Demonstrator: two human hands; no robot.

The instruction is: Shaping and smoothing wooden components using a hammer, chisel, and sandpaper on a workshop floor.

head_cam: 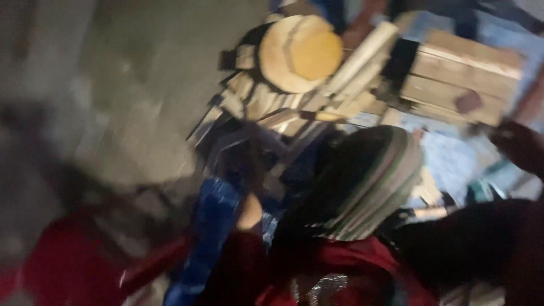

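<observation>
Frankly, the fingers are lost in blur: the right hand [518, 146] reaches toward the end of a wooden beam [462, 76], and whether it grips I cannot tell; the left hand is not in view. Beside the beam lie stacked wooden slats [266, 99] under a round wooden disc [300, 52] (a striped cloth bundle [371, 181] sits nearer). A steady view and a firm hold at the beam's end would likely serve best.

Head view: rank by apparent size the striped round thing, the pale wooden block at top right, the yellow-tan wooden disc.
1. Striped round thing, largest, though it lies nearer the camera.
2. Pale wooden block.
3. Yellow-tan wooden disc.
The block and disc look close in size; motion blur makes that pair unsure.
</observation>
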